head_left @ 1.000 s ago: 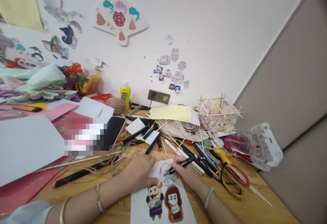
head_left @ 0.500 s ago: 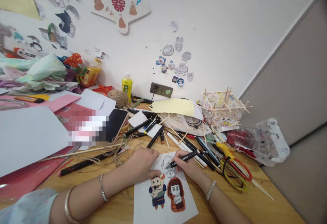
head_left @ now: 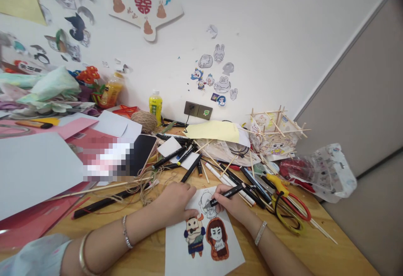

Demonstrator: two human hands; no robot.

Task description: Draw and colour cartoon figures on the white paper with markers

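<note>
A white sheet of paper [head_left: 176, 253] lies on the wooden table before me. It bears two coloured cartoon figures, one horned [head_left: 194, 237] and one with long dark red hair [head_left: 217, 239], and above them an uncoloured outline figure [head_left: 206, 203]. My right hand [head_left: 231, 202] is closed around a black marker [head_left: 233, 190], its tip at the outline figure. Flat on the upper left of the sheet rests my left hand [head_left: 178, 202], holding nothing, thumb stretched along the paper beside the horned figure.
Several markers [head_left: 226, 177] and thin sticks lie behind the paper. Yellow-and-red scissors [head_left: 291, 204] are at the right. A phone [head_left: 143, 154], twine ball [head_left: 144, 120] and yellow-capped bottles stand or lie to the left, near pink and white papers [head_left: 37, 162]. A stick-framed paper lantern [head_left: 277, 133] stands behind.
The view has shifted very slightly. Both hands stay in nearly the same place, with the marker still at the outline figure.
</note>
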